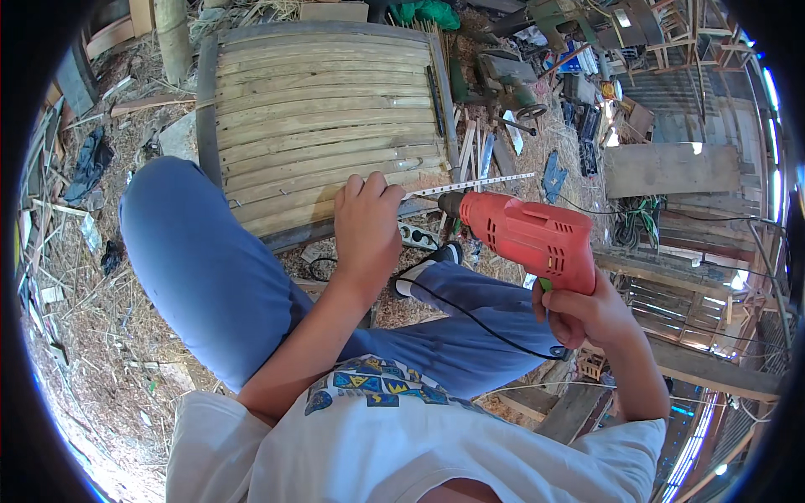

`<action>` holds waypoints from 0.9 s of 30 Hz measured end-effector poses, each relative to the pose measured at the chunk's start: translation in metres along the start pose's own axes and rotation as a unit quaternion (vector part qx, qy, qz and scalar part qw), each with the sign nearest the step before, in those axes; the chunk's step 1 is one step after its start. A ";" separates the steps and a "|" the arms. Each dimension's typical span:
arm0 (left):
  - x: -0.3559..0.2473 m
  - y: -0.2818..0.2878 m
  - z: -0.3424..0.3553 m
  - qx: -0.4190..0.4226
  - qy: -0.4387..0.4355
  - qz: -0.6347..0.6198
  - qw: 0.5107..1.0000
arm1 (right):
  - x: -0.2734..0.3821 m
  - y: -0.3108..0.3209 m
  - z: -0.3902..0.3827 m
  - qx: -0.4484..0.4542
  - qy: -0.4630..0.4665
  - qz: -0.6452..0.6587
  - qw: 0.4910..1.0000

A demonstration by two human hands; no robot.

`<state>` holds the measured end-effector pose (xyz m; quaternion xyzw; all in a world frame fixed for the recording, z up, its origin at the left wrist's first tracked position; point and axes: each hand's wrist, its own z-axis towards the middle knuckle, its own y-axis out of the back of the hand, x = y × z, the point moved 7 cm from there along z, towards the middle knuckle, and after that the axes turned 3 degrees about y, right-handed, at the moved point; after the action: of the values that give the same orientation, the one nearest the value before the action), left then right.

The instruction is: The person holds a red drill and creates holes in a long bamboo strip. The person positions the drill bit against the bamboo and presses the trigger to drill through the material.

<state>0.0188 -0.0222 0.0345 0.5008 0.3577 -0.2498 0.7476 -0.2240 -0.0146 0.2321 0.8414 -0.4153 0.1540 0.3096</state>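
Note:
My right hand is wrapped round the handle of a red power drill, with a finger by its green trigger. The drill points left, its black chuck near the edge of a slatted bamboo bench. A thin bit runs toward my left hand. That hand is closed at the bench's near right corner, on the left end of a slim white strip with a row of holes. The strip sticks out rightward past the bench. My fingers hide its held end and the bit's tip.
A socket strip lies below the bench edge. The drill's black cord crosses my leg. A dark bar rests on the bench's right side. Straw, scraps and a wheeled metal machine lie around; planks stand at right.

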 end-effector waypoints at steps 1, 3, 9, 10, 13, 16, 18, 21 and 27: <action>0.000 0.001 0.001 -0.003 0.001 0.002 1.000 | 0.006 -0.002 0.001 0.013 -0.001 -0.021 1.000; 0.000 0.002 0.001 -0.005 0.003 -0.001 1.000 | 0.017 -0.003 0.002 0.026 -0.005 -0.041 0.999; 0.000 0.002 0.002 -0.018 0.004 -0.013 1.000 | 0.037 0.001 0.003 0.014 -0.041 -0.064 0.997; 0.000 0.002 0.003 -0.018 0.007 -0.011 1.000 | 0.039 0.002 0.003 0.013 -0.046 -0.075 0.996; 0.000 0.003 0.004 -0.019 0.010 -0.021 1.000 | 0.042 0.001 0.003 0.009 -0.052 -0.086 0.995; 0.003 0.001 0.003 -0.018 0.011 -0.024 0.999 | 0.040 0.000 0.002 0.006 -0.058 -0.082 0.995; 0.001 0.003 0.005 -0.016 0.010 -0.027 0.999 | 0.037 0.001 0.001 0.004 -0.063 -0.076 0.995; 0.000 0.003 0.005 -0.012 0.010 -0.028 0.999 | 0.036 -0.002 -0.001 0.008 -0.055 -0.084 0.995; 0.002 0.001 0.004 0.015 0.022 -0.028 0.999 | 0.034 0.001 -0.001 -0.001 -0.053 -0.092 0.994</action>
<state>0.0216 -0.0258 0.0342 0.5070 0.3844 -0.2646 0.7246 -0.2041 -0.0342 0.2509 0.8827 -0.3522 0.0791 0.3010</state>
